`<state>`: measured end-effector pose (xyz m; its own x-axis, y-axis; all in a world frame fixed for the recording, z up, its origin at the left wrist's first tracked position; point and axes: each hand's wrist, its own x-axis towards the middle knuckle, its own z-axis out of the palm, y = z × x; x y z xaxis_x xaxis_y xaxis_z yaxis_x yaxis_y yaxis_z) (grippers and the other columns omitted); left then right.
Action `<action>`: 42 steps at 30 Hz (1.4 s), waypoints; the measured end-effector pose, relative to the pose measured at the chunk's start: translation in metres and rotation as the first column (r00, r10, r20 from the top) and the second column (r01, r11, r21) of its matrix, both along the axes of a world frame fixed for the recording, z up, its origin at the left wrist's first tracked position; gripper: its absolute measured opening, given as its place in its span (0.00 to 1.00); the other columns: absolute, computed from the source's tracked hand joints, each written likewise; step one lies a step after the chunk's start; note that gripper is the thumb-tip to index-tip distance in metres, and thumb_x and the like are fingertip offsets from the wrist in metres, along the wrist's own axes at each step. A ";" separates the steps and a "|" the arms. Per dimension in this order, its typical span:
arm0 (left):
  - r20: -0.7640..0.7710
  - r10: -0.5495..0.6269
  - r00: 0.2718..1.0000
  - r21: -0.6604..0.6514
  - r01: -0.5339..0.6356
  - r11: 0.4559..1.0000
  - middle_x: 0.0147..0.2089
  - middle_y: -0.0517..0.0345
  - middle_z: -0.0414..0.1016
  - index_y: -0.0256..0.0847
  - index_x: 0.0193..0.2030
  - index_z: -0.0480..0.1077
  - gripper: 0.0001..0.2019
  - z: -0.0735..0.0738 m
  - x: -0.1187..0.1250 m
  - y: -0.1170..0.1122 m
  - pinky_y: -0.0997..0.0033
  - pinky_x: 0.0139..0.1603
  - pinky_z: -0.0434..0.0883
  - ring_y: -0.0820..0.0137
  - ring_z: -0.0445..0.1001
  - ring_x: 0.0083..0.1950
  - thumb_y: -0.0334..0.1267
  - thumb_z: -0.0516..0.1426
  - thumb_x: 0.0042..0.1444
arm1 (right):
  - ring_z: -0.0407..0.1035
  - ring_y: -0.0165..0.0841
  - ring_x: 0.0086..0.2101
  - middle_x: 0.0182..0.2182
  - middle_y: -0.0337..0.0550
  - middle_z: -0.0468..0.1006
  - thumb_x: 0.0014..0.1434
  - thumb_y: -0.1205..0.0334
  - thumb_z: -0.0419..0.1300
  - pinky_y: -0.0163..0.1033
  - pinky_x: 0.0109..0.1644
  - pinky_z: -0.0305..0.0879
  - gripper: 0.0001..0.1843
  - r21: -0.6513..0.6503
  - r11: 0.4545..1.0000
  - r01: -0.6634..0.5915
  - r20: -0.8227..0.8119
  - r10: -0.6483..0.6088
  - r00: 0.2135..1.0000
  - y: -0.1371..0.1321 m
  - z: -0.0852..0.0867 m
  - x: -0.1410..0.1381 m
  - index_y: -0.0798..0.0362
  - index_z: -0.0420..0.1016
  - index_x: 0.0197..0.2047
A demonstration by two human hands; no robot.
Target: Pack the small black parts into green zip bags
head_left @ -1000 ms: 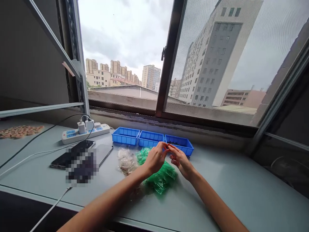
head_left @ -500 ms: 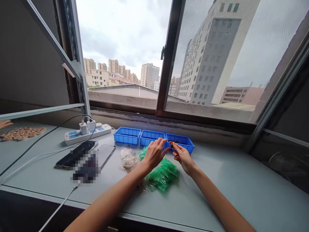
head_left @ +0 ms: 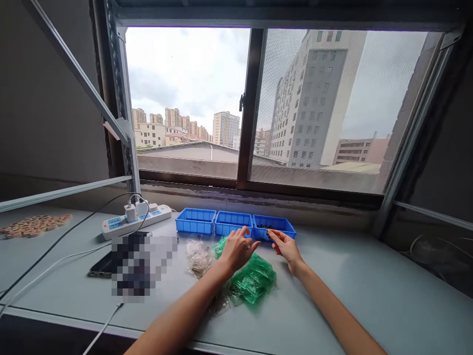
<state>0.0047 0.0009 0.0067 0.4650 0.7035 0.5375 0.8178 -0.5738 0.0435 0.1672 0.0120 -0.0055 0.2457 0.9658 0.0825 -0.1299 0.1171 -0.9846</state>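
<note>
My left hand (head_left: 237, 248) hovers over a heap of small green plastic bags (head_left: 250, 279), its fingers spread apart and nothing visible in them. My right hand (head_left: 285, 245) reaches to the front edge of the rightmost of three blue trays (head_left: 285, 226), thumb and forefinger pinched on something tiny and dark that I cannot make out. That tray holds several small dark pieces (head_left: 263, 227). The middle blue tray (head_left: 232, 223) and left blue tray (head_left: 195, 220) look bare. A pile of clear little bags (head_left: 198, 255) lies left of the green ones.
A white power strip (head_left: 137, 220) with plugged chargers and cables sits at the back left. A phone (head_left: 104, 266), partly blurred out, lies near it. Round wooden pieces (head_left: 32, 225) lie at the far left. A window sill runs behind the trays.
My hands have drawn apart; the right one has gone to the right tray's front edge and the left one has spread its fingers over the green bags. The camera has tilted up.
</note>
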 end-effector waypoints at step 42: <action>0.110 0.290 0.951 -0.243 -0.257 0.935 0.45 0.50 0.69 0.38 0.43 0.67 0.11 0.002 0.000 0.001 0.60 0.52 0.60 0.61 0.64 0.51 0.33 0.47 0.57 | 0.69 0.39 0.46 0.44 0.47 0.77 0.55 0.70 0.52 0.48 0.52 0.64 0.16 0.254 0.784 -0.566 0.909 0.008 0.417 0.024 -0.027 -0.004 0.50 0.76 0.43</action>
<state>0.0042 0.0017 0.0087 0.1682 0.9016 0.3986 0.9175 -0.2911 0.2710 0.1636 0.0360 -0.0323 -0.5029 0.7082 0.4955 0.5792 0.7016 -0.4151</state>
